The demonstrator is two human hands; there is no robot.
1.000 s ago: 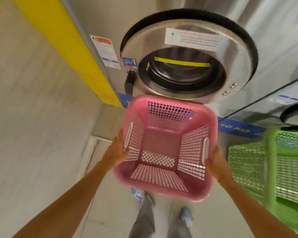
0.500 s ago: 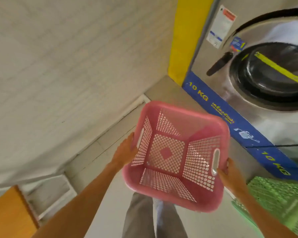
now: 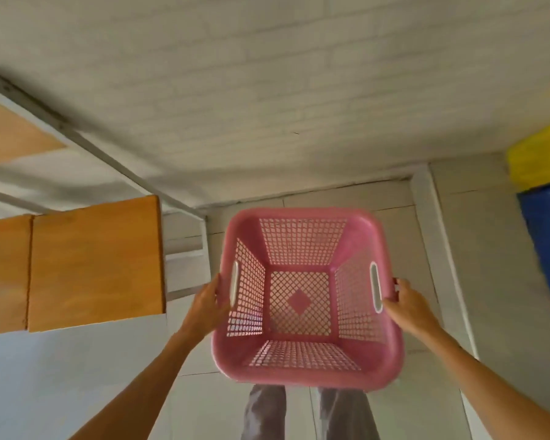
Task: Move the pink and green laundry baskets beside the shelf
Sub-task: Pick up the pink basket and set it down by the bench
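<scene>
Pink lattice-patterned basket (image 3: 300, 300) with white handle slots, left of it orange-brown wooden shelf (image 3: 96, 265), pale grey floor (image 3: 489, 281) beneath.

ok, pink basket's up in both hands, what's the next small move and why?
Probably lower the pink basket onto the bare floor by the shelf. The left hand and right hand hold it level, empty, already facing that corner.

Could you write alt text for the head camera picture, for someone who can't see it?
Two bare hands, left and right, hold an empty pink basket by its sides above a tiled floor, with a wooden shelf at left.
</scene>
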